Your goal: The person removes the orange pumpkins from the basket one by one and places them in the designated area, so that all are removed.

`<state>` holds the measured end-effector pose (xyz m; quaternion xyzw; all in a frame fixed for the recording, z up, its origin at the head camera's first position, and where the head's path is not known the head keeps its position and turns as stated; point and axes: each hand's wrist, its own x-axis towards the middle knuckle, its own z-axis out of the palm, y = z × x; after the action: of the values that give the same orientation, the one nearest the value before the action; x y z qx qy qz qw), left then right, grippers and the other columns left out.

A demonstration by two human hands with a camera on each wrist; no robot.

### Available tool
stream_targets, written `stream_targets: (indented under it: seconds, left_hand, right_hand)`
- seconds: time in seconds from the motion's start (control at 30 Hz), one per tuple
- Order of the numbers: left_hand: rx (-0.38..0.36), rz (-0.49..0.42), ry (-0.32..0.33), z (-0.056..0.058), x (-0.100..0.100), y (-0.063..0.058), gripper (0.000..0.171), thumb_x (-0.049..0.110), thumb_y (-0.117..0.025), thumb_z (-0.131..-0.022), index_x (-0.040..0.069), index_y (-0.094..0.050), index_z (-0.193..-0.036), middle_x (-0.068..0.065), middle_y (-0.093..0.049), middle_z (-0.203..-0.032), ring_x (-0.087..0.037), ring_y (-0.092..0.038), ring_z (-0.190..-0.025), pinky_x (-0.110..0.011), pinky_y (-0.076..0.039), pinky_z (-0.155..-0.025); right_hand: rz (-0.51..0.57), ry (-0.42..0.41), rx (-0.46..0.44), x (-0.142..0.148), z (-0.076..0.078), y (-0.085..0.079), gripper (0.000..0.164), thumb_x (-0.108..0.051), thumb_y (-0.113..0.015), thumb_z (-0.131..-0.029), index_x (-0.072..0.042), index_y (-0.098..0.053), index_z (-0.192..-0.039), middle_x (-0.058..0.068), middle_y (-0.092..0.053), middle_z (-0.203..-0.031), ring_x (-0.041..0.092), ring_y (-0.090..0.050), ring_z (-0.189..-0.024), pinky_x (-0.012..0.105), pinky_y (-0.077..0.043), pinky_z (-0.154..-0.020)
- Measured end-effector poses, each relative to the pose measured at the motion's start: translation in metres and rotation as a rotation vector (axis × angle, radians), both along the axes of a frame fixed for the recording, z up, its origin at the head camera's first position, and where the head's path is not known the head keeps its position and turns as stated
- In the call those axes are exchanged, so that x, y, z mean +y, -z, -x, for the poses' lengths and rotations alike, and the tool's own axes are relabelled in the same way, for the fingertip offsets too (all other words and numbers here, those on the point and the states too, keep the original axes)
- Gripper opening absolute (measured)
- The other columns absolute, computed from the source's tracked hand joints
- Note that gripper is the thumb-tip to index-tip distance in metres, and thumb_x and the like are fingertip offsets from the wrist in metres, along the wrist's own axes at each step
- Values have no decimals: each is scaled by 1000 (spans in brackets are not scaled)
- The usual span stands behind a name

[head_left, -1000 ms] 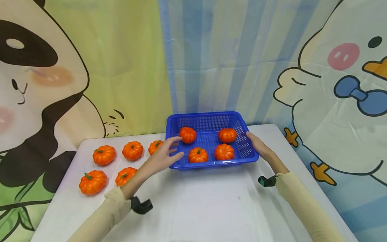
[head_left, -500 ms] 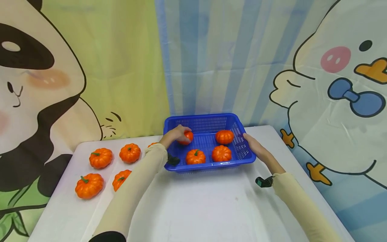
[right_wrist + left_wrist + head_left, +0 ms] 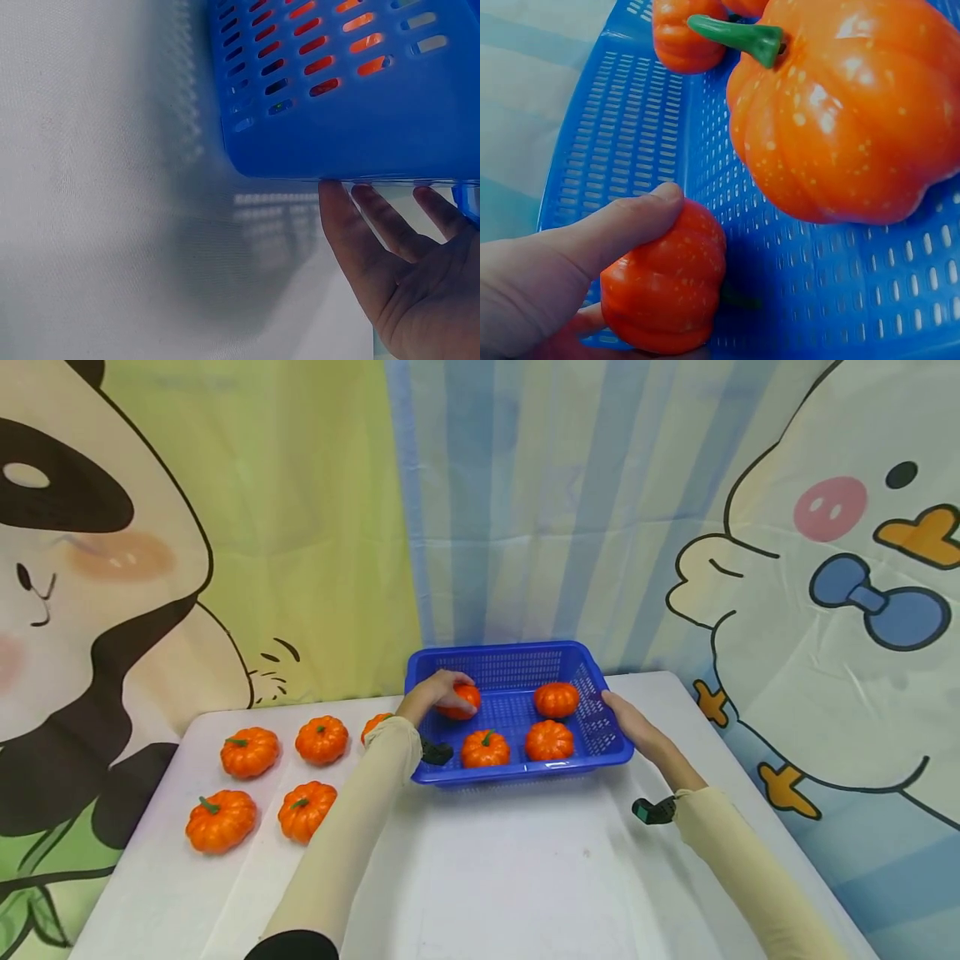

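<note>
A blue plastic basket [image 3: 517, 670] with slotted walls stands at the back of the table, holding several small orange pumpkins. My left hand [image 3: 441, 692] reaches over its left side and grips the back-left pumpkin [image 3: 469, 695]. In the left wrist view, the thumb [image 3: 634, 221] lies across this pumpkin's [image 3: 671, 289] upper side, with fingers partly hidden beneath. Its green stem points away from the palm. At the right end of the basket is my right hand [image 3: 632, 722]; its nearly straight fingers [image 3: 349, 232] touch the basket's outside [image 3: 360, 135].
Left of the basket, several more pumpkins lie on the white table [image 3: 517, 877], including one at the near left [image 3: 221, 822] and one partly behind the left sleeve [image 3: 373, 725]. A printed curtain [image 3: 495, 527] hangs directly behind the table.
My left hand has moved from the basket's left rim into the basket and taken hold of the back-left pumpkin. The right hand stays at the right side.
</note>
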<state>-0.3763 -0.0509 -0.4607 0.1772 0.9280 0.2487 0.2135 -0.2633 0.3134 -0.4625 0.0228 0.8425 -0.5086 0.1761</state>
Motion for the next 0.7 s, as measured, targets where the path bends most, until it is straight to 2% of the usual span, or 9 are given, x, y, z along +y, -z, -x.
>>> stream_targets:
  seconds: [0.07, 0.13, 0.2, 0.23, 0.37, 0.53, 0.7]
  left_hand:
    - [2, 3, -2, 3, -1, 5, 71, 48, -82, -71, 22, -57, -133, -17, -48, -139, -33, -45, -126, -43, -44, -105]
    - [-4, -12, -15, 1, 0, 8, 70, 48, -82, -71, 23, -57, -132, -19, -44, -140, -34, -43, -127, -45, -44, -105]
    - [2, -34, -25, -5, 1, 8, 68, 45, -82, -72, 22, -57, -130, -20, -43, -140, -35, -43, -127, -46, -45, -104]
    - [-16, -21, -39, -14, 3, -1, 65, 39, -80, -75, 21, -55, -133, -22, -40, -143, -38, -41, -130, -49, -42, -108]
    - [17, -38, -35, -24, 4, -3, 61, 34, -78, -79, 18, -54, -133, -21, -42, -138, -36, -45, -125, -47, -45, -105]
    - [49, -44, -27, -26, 3, -6, 60, 34, -77, -80, 17, -54, -133, -20, -44, -135, -35, -46, -123, -46, -45, -104]
    - [40, -56, -33, -26, 2, -5, 60, 35, -76, -81, 18, -53, -133, -22, -43, -137, -37, -46, -123, -48, -45, -105]
  right_hand:
    - [-3, -3, 7, -1, 0, 0, 75, -57, -12, -102, -5, -5, -156, 29, -28, -154, 44, -37, -138, 57, -24, -118]
    - [5, 0, 7, -1, -1, 0, 76, -57, -12, -102, -5, -5, -156, 29, -27, -154, 44, -37, -137, 56, -24, -118]
    - [9, -3, 7, -1, -1, 1, 75, -56, -12, -102, -4, -5, -156, 29, -28, -154, 44, -38, -137, 56, -25, -118]
    - [12, -4, 6, -1, -2, 1, 75, -56, -12, -102, -4, -5, -155, 30, -28, -153, 44, -38, -136, 56, -25, -118]
    - [2, -8, 9, 0, -2, 2, 75, -55, -10, -102, -3, -4, -155, 30, -27, -154, 44, -37, -137, 56, -24, -118]
    - [-8, -1, 13, -1, -1, 0, 76, -57, -11, -102, -4, -4, -156, 30, -27, -154, 44, -37, -138, 55, -23, -119]
    - [6, 5, 8, -2, 0, -1, 75, -55, -11, -102, -3, -4, -155, 30, -28, -153, 43, -36, -137, 56, -21, -119]
